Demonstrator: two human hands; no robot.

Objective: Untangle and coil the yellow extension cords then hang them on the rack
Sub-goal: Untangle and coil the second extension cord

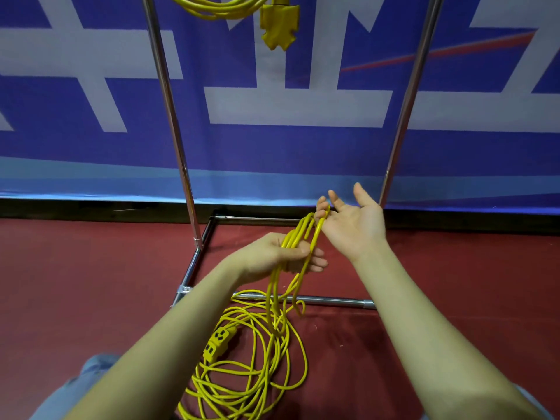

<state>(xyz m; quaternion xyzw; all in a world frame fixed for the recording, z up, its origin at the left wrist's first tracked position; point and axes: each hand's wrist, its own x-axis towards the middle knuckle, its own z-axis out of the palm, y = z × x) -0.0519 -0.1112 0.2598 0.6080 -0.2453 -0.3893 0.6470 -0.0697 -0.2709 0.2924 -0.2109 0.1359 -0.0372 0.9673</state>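
Yellow cord was the whole story at this moment, and it sat in two places relative to the rack point(169, 116), the chrome frame standing against the blue and white banner point(272, 140). High inside the rack, at the top edge of the view, one coiled cord point(218, 7) already hung with its plug block point(278, 25) dangling below it, so that part of the job looked finished. In front of the rack's base bar, on the red floor point(454, 283), the second cord point(251, 374) still lay as a loose, overlapping heap with its outlet end point(218, 339) resting on top of the loops, and most of its length had not been gathered. Just above the base bar, the left hand point(281, 253) gripped a few gathered loops, thumb pressed across the strands and fingers curled beneath them. The right hand point(351, 222) was palm up and mostly spread, thumb and outer fingers extended, while the tip of the newest loop seemed hooked over one bent finger nearest the left hand; how firmly it was caught I cannot tell. By my judgement the coiling of this second cord had only begun: the heap needed drawing up loop by loop, any crossings cleared, and the finished coil then hung beside the first.
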